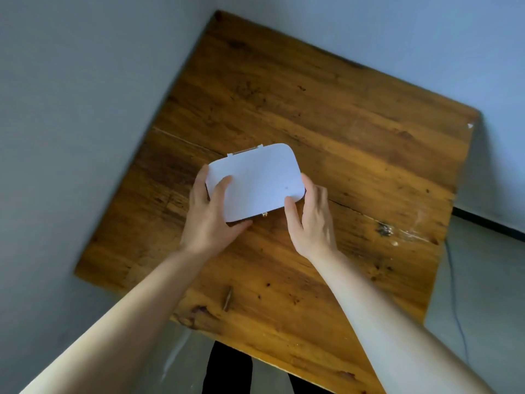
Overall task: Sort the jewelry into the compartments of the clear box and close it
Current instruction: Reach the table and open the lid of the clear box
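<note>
While lid looks down | left hand [208, 214] at 9 o'clock, right hand [311, 220] at 3 o'clock, both clasping box [255, 180] on surface [341, 109] | press evenly until clasp [264, 214] at 6 o'clock catches

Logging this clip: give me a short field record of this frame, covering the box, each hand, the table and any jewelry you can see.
box: white-looking rounded rectangular box, lid down, lying on the table
clasp: small gold knob at the near edge
left hand: left hand grips the box's left end, thumb on the lid
right hand: right hand grips the box's right end, thumb on the lid
table: worn brown wooden table
jewelry: none visible outside the box; contents cannot be seen
</note>
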`<state>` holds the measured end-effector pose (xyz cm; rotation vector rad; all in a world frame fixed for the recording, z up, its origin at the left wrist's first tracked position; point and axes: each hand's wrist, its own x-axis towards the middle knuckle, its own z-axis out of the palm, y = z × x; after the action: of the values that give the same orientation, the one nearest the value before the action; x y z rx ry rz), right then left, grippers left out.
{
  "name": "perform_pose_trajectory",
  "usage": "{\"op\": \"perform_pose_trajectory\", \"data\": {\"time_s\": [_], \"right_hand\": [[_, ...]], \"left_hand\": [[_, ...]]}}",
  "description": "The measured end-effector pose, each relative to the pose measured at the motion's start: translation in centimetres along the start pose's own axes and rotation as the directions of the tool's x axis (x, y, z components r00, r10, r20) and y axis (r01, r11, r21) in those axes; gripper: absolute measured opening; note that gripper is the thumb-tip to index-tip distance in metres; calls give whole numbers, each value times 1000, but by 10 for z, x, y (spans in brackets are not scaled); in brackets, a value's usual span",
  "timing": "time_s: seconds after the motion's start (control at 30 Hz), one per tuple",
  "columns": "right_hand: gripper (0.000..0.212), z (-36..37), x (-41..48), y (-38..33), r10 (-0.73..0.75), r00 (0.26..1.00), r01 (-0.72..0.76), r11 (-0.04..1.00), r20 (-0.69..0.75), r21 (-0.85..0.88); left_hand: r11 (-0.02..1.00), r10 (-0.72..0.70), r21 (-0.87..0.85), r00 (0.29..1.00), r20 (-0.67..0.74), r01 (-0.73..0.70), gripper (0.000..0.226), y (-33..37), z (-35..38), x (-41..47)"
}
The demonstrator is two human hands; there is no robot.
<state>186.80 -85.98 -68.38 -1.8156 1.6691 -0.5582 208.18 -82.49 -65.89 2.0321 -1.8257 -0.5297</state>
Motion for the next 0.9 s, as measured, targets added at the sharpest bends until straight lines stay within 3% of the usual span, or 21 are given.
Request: {"op": "perform_pose_trajectory", "data": {"time_s": [0.17, 0.4, 0.6, 0.73, 0.83, 0.9], "right_hand": [[64, -1, -1, 6, -65, 998, 65, 998, 19, -8], [68, -4, -5, 9, -134, 988, 138, 990, 78, -38], [64, 0, -5, 3, -62, 998, 61, 998, 29, 36], [66, 1, -5, 3, -13, 999, 11, 998, 39, 60], [64, 4, -7, 0, 45, 999, -44, 998, -8, 45], [61, 6, -7, -2, 44, 999, -43, 999, -28, 23]], "left_hand": [[996, 79, 40, 997, -10, -79, 90, -16, -8, -2], [994, 91, -62, 995, -27, -92, 86, -23, -22, -1], [988, 92, -122, 996, -15, -94, 82, -23, -28, 0], [954, 27, -298, 998, -59, -43, 74, -23, -33, 3], [951, -7, -308, 999, -47, -8, 70, -22, -38, 7], [941, -84, -335, 990, -116, 41, 57, -19, -42, 16]]}}
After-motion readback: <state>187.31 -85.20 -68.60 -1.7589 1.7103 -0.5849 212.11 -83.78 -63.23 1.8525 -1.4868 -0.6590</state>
